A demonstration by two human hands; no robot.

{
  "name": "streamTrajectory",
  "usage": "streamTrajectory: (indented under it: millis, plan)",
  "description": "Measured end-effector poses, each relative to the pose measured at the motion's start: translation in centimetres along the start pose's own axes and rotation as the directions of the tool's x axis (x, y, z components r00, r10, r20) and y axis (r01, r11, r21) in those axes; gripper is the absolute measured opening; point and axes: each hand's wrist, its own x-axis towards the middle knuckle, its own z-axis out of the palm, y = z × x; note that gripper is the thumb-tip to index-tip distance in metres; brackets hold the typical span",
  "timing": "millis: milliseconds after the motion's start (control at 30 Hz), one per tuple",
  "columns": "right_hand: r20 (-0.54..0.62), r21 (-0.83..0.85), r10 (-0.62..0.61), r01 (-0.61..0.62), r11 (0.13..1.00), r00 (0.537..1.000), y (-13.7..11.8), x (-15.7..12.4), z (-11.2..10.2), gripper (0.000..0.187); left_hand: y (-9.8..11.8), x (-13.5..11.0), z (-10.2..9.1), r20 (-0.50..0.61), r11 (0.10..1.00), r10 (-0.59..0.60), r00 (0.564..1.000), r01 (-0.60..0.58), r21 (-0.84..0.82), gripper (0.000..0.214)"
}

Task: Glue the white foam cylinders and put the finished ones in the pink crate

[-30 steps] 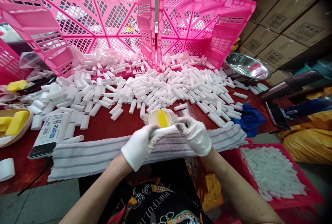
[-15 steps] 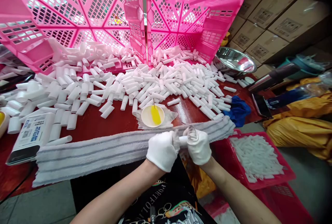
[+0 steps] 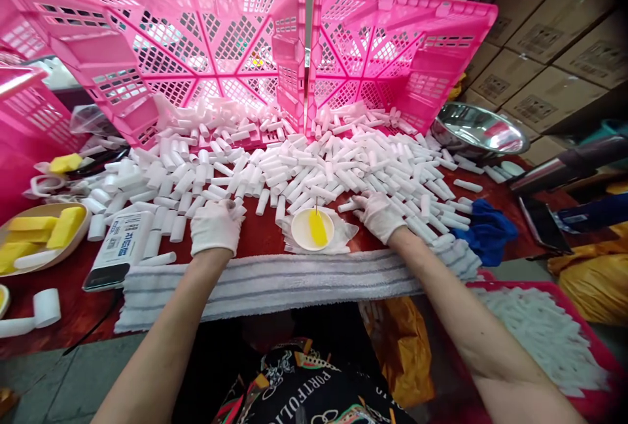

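My left hand [image 3: 216, 228], in a white glove, is at the front left of a heap of white tubes [image 3: 318, 162]. Its fingers curl round a short white tube [image 3: 240, 211], mostly hidden by the glove. Across the table my right hand [image 3: 380, 216], gloved too, has its fingertips closed on the end of a thin white tube [image 3: 348, 207] at the heap's front edge. Between the hands sits a small white bowl [image 3: 300, 235] with a yellow block [image 3: 317, 228] and a thin stick in it. A striped towel [image 3: 294, 283] lies along the table's front edge.
Two pink baskets [image 3: 216, 77] stand on their sides behind the heap. At left are a scale [image 3: 120, 241] and a dish of yellow blocks [image 3: 81, 241]. A steel basin [image 3: 478, 129], a blue cloth [image 3: 485, 231] and a pink crate of white tubes [image 3: 544, 332] are at right.
Both hands were together over the towel, gripping one white tube. They have parted and reached forward to the heap, left hand to the left, right hand to the right. The view has shifted.
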Motion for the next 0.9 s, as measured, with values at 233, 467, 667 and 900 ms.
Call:
streamTrajectory:
  millis: [233, 467, 667, 900]
  plan:
    - [0.027, 0.315, 0.056, -0.062, 0.947, 0.998, -1.9, -3.6, 1.1, 0.038, -0.3, -1.0, 1.4, 0.015, 0.989, 0.084, 0.996, -0.082, -0.124, 0.038]
    - [0.117, 0.510, 0.079, -0.128, 0.851, 0.990, -5.0, -4.1, 4.1, 0.041, 1.3, -2.9, 1.1, 0.243, 0.231, 0.012, 0.970, 0.234, -0.944, 0.058]
    - [0.001, 0.506, 0.009, -0.008, 0.863, 1.000, -3.0, -4.9, 6.0, 0.036, 2.7, -4.4, 1.4, 0.329, 0.057, 0.074, 0.941, 0.326, -0.944, 0.050]
    - [-0.084, 0.396, -0.068, 0.096, 0.913, 0.994, -4.2, -6.2, 5.4, 0.031, 4.3, -5.4, 1.3, 0.282, 0.136, 0.042, 0.959, 0.274, -0.952, 0.045]
